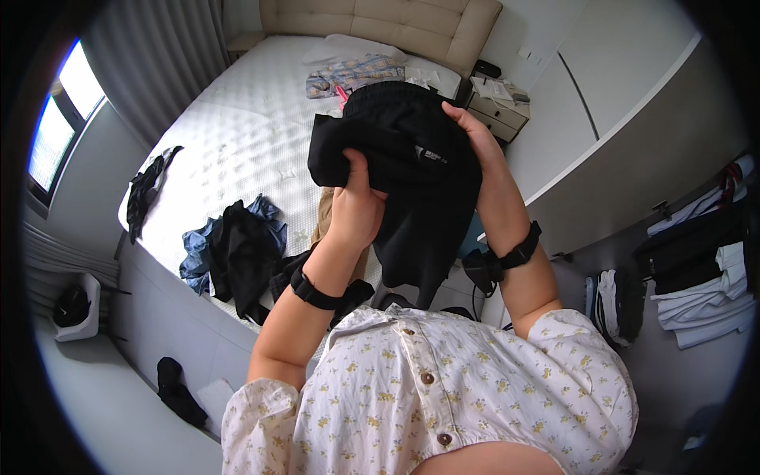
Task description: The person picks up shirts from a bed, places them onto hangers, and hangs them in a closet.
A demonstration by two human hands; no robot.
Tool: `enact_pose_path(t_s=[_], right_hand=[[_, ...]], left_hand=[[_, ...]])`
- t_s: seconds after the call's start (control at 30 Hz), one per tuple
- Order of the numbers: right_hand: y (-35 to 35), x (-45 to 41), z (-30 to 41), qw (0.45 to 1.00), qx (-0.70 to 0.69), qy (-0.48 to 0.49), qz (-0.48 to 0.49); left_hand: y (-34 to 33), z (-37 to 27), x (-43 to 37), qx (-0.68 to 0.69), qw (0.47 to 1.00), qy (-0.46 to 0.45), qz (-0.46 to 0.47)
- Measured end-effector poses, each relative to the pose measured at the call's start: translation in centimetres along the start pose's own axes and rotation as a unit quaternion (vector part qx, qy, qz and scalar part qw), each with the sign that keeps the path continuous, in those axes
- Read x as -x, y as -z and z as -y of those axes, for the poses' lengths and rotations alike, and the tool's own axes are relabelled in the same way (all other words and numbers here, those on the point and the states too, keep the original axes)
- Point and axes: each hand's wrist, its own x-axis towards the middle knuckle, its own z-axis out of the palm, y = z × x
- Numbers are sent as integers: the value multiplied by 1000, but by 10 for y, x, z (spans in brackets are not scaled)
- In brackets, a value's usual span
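Observation:
Both my hands hold up a black garment [427, 196] with a gathered elastic waistband and a small pale print, apparently a pair of pants. My left hand [359, 208] grips a folded-over part of it, thumb on top. At the upper right edge, by the waistband, my right hand [475, 133] has its thumb on the cloth while the fingers are hidden behind. The lower part of the garment hangs down in front of my body. Beneath it, a brown garment [324, 214] shows partly on the bed.
On the white mattress [237, 130] lie a black garment [237, 255] over blue denim, another dark garment [145, 190] at the left edge, and a plaid cloth [356, 74]. A nightstand [499, 113] stands beyond. Folded clothes [703, 291] sit in an open wardrobe at right.

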Motion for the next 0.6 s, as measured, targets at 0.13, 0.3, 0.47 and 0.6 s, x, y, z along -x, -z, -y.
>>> enact_pose_path(t_s=[0.13, 0.3, 0.47, 0.6], right_hand=[[21, 6, -8, 843, 369, 390, 5], [51, -8, -6, 901, 284, 314, 90], [31, 1, -7, 804, 435, 398, 81], [21, 6, -8, 886, 287, 361, 58]], left_hand=[[-16, 1, 8, 40, 987, -14, 158], [-21, 4, 6, -176, 934, -141, 276], [-28, 1, -4, -564, 697, -417, 148], [-35, 7, -7, -548, 699, -446, 113]])
